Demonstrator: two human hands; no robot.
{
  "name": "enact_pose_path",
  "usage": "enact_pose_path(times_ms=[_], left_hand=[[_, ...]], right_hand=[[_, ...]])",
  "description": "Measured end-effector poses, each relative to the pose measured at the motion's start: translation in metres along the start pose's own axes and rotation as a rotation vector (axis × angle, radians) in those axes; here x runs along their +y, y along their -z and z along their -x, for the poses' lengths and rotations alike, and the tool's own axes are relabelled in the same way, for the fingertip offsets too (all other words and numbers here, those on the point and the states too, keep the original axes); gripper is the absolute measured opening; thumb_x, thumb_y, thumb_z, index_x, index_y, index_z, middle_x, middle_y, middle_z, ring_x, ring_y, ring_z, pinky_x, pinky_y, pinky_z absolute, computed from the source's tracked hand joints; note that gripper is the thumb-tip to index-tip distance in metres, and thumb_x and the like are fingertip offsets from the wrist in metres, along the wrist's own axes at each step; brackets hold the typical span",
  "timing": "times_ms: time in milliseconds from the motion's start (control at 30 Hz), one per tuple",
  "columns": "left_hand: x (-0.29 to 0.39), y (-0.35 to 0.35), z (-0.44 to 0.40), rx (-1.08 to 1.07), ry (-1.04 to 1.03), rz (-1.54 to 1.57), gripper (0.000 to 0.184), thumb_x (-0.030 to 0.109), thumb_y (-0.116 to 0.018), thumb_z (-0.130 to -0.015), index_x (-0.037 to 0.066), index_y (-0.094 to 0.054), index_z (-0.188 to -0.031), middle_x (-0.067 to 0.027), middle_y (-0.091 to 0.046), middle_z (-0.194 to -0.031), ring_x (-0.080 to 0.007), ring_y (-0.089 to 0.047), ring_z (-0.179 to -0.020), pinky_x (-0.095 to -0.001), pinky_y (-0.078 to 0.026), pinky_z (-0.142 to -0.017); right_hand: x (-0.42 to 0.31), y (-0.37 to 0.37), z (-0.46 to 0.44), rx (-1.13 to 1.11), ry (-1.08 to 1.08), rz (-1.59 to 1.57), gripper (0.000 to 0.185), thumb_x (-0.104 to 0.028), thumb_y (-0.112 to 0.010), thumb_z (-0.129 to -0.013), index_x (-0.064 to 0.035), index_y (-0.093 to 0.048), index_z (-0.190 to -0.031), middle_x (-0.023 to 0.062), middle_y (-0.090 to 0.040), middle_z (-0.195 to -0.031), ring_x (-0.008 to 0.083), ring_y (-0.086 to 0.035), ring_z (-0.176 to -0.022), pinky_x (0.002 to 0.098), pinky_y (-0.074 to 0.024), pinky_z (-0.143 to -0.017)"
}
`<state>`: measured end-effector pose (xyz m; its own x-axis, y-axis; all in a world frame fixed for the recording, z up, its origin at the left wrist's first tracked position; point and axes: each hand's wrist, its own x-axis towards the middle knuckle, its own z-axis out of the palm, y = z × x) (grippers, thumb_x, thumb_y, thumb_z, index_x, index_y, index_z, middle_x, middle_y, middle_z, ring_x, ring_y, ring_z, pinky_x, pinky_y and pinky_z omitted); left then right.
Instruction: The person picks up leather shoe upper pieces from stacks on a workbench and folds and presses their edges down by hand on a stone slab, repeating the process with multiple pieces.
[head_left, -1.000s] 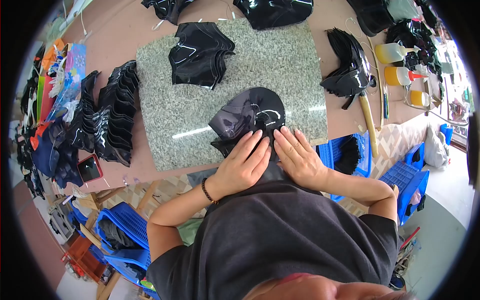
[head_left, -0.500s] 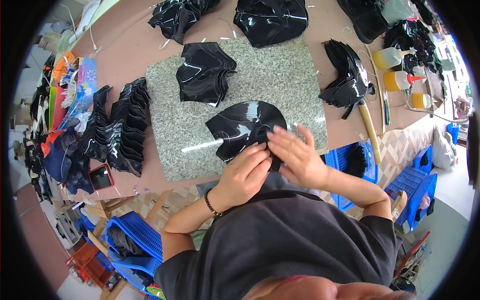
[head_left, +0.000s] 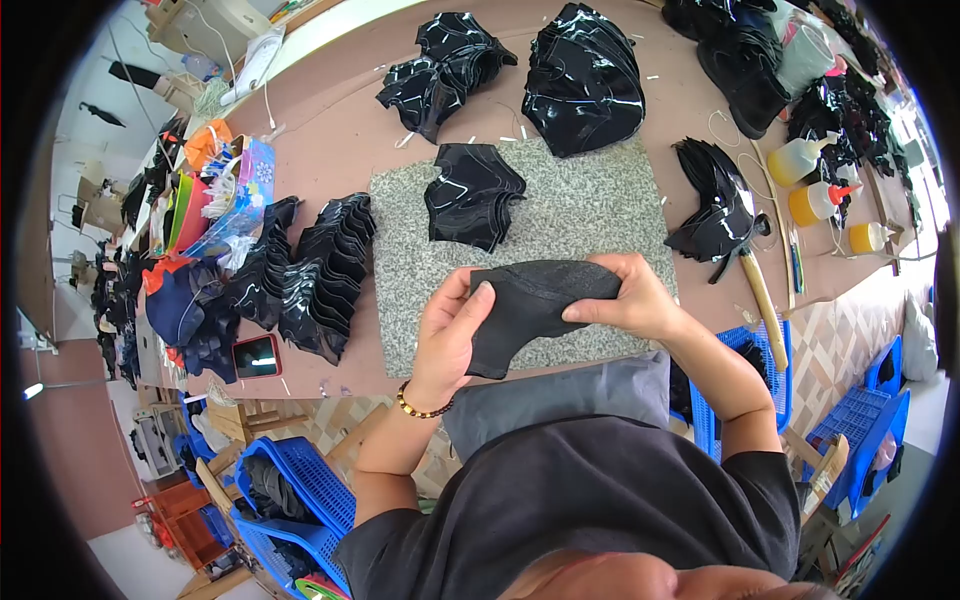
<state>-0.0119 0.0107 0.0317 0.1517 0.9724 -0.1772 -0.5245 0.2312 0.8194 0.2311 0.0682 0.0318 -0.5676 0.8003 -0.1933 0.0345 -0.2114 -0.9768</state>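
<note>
A black curved piece (head_left: 530, 310), its matt side showing, is held up between both hands over the front of the speckled stone slab (head_left: 400, 240). My left hand (head_left: 450, 325) grips its left end, thumb on the near face. On the right end my right hand (head_left: 632, 298) is closed, with the thumb on top and the fingers behind. Just beyond the held piece, a small stack of glossy black pieces (head_left: 472, 195) lies on the slab.
More glossy black stacks (head_left: 585, 80) lie behind the slab. Fanned rows (head_left: 330, 275) and a phone (head_left: 257, 356) are at the left. To the right are black strips (head_left: 715, 205), a wooden-handled tool (head_left: 763, 310) and glue bottles (head_left: 815, 202). Blue baskets (head_left: 300, 480) stand below the table.
Both hands have lifted the black piece off the slab and turned it from its glossy side to its matt side. They are farther apart, gripping its two ends. The view has shifted.
</note>
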Motion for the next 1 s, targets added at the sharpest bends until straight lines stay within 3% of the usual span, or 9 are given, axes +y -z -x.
enact_pose_path(times_ms=[67,167,400,600,1000], left_hand=[[0.005,-0.001,0.001,-0.047,0.089,-0.086,0.03,0.01,-0.059,-0.103,-0.002,-0.058,-0.13,-0.0077,-0.07,-0.114,-0.0126,-0.066,-0.102,-0.0283,-0.054,-0.089],[0.009,0.006,-0.004,-0.206,0.158,-0.242,0.028,0.011,-0.059,-0.103,-0.003,-0.061,-0.127,-0.0077,-0.07,-0.115,-0.013,-0.066,-0.104,-0.0296,-0.054,-0.09],[0.007,0.008,-0.014,-0.034,0.173,0.002,0.025,0.013,-0.06,-0.102,-0.003,-0.066,-0.12,-0.0085,-0.072,-0.113,-0.0148,-0.069,-0.099,-0.0304,-0.056,-0.088],[0.016,0.005,-0.013,-0.124,0.184,-0.083,0.026,0.011,-0.067,-0.097,-0.003,-0.066,-0.119,-0.0102,-0.073,-0.109,-0.0148,-0.07,-0.094,-0.029,-0.057,-0.083],[-0.003,-0.006,-0.016,0.314,-0.045,0.016,0.022,0.013,-0.067,-0.099,-0.001,-0.068,-0.115,-0.0095,-0.073,-0.106,-0.0158,-0.071,-0.091,-0.0287,-0.057,-0.08]], right_hand=[[0.008,-0.001,-0.001,0.005,-0.052,-0.09,0.033,-0.01,-0.084,-0.082,0.0056,-0.071,-0.109,0.0054,-0.074,-0.094,0.0093,-0.067,-0.086,0.0273,-0.0551,-0.079],[0.002,-0.001,0.001,-0.007,-0.106,-0.074,0.033,-0.009,-0.083,-0.083,0.006,-0.071,-0.11,0.0059,-0.074,-0.095,0.0095,-0.067,-0.086,0.0276,-0.0557,-0.08],[-0.015,-0.007,-0.003,-0.025,-0.008,-0.092,0.034,-0.01,-0.082,-0.085,0.0064,-0.071,-0.112,0.0065,-0.075,-0.098,0.0097,-0.067,-0.086,0.0273,-0.0553,-0.08],[-0.015,-0.009,-0.015,-0.112,-0.095,-0.111,0.037,-0.011,-0.084,-0.082,0.0061,-0.071,-0.112,0.0066,-0.075,-0.098,0.0093,-0.066,-0.085,0.027,-0.0542,-0.077],[0.012,-0.02,-0.02,0.054,0.075,-0.282,0.026,-0.006,-0.078,-0.089,0.006,-0.07,-0.111,0.006,-0.074,-0.102,0.01,-0.067,-0.091,0.0291,-0.0565,-0.084]])
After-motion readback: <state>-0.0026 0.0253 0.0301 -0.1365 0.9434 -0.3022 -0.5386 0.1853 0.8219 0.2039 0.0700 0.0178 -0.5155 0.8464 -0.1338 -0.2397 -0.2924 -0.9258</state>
